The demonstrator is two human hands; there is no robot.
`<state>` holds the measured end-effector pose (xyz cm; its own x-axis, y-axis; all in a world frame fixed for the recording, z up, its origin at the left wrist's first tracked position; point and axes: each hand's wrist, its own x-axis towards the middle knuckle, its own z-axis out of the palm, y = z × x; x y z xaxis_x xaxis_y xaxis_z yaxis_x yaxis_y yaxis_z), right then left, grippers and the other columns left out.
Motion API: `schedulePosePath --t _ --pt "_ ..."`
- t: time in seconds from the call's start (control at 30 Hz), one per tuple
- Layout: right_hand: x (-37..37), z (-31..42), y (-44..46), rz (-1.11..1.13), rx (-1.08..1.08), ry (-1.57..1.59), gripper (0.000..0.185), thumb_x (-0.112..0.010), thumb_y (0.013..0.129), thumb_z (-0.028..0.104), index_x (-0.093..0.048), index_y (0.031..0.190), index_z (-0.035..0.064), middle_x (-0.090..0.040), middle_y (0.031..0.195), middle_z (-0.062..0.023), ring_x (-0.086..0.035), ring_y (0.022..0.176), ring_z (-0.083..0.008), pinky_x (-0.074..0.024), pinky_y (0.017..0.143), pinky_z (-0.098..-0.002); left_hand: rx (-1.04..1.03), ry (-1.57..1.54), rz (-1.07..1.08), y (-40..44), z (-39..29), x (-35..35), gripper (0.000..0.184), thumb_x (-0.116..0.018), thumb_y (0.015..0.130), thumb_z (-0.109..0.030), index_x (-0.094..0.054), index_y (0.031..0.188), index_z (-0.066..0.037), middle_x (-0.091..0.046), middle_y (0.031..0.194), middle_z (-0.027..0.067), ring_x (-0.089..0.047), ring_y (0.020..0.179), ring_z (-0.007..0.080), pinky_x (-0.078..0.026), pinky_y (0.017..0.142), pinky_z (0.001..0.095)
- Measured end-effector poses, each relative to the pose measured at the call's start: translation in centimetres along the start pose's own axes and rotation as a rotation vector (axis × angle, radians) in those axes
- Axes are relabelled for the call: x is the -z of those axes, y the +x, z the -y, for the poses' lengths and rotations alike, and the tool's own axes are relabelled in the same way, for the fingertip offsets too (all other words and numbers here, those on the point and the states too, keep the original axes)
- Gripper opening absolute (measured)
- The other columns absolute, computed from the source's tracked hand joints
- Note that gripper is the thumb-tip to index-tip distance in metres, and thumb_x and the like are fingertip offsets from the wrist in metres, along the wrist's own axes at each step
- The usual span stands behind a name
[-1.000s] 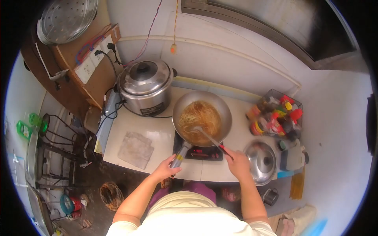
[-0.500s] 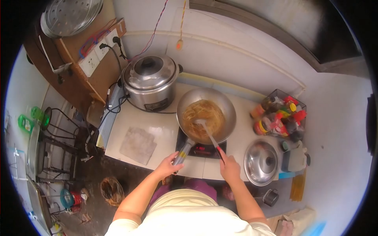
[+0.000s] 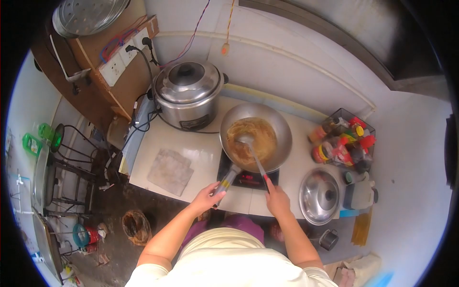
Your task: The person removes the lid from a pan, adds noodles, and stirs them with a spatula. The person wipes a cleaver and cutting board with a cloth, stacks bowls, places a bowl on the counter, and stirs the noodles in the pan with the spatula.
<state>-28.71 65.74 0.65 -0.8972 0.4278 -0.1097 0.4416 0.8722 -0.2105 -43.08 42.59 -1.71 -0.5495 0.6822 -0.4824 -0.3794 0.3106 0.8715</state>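
Note:
A metal wok (image 3: 283, 131) rests on a black induction cooker (image 3: 256, 180) with a lit red display. Long thin strands that look like noodles (image 3: 264, 131) lie in brownish liquid inside it. My left hand (image 3: 207, 198) is closed around the wok's handle (image 3: 227, 180) near its end. In my right hand (image 3: 278, 199) is the red-and-black grip of a ladle (image 3: 258, 163). The ladle's rounded head is down among the noodles, left of the wok's centre. A domed steel lid (image 3: 313, 197) lies on the counter beside my right hand.
A large lidded electric cooker (image 3: 189, 95) stands left of the wok, its cable trailing on the counter. A grey folded cloth (image 3: 170, 171) lies in front of it. At right are a wire basket (image 3: 340, 114) of bottles and a whitish jug (image 3: 358, 193). A lined bin (image 3: 136, 227) stands on the floor.
The ladle's head has moved up and slightly left within the wok, stirring the noodles. My left hand keeps hold of the wok handle. The whole view has shifted slightly.

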Motion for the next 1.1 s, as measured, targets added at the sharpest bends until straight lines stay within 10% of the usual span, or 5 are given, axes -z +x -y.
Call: schedulePosePath --t 0.23,0.43,0.67,1.1 --pt "2.2 2.6 1.9 -0.194 0.150 0.355 0.056 -0.058 0.072 -0.007 -0.047 0.125 0.0056 -0.021 0.140 -0.0261 -0.041 0.120 -0.0415 -0.0426 0.092 -0.0438 0.027 -0.207 0.063 0.3 1.5 1.6 0.055 -0.037 0.095 -0.044 -0.038 0.134 -0.005 -0.054 0.093 0.0064 -0.055 0.068 0.0124 -0.049 0.059 0.0254" --pt "4.1 7.8 3.2 -0.247 0.200 0.329 0.063 -0.069 0.070 0.003 -0.044 0.128 0.0065 -0.019 0.141 -0.0269 -0.031 0.126 -0.0449 -0.0340 0.100 -0.0460 0.011 0.014 -0.076 0.7 3.1 4.2 0.052 -0.046 0.094 -0.036 -0.038 0.134 -0.004 -0.055 0.099 0.0081 -0.055 0.072 0.0121 -0.049 0.060 0.0243" --pt "1.5 9.9 3.9 -0.252 0.304 0.443 0.058 -0.070 0.072 0.005 -0.047 0.125 0.0054 -0.030 0.137 -0.0256 -0.036 0.123 -0.0406 -0.0354 0.100 -0.0424 -0.138 0.992 -0.387 1.3 7.3 10.1 0.050 -0.066 0.076 -0.020 -0.053 0.123 -0.008 -0.054 0.117 0.0186 -0.054 0.103 0.0327 -0.043 0.089 0.0399" --pt "-0.3 13.1 1.7 -0.497 0.194 0.556 0.032 -0.056 0.075 -0.012 -0.059 0.105 -0.0003 -0.050 0.116 -0.0193 -0.058 0.099 -0.0322 -0.0487 0.085 -0.0345 0.078 1.312 -0.233 3.1 11.6 13.2 0.074 -0.061 0.079 -0.034 -0.025 0.142 -0.019 -0.013 0.150 0.0122 -0.014 0.135 0.0407 -0.019 0.104 0.0590"
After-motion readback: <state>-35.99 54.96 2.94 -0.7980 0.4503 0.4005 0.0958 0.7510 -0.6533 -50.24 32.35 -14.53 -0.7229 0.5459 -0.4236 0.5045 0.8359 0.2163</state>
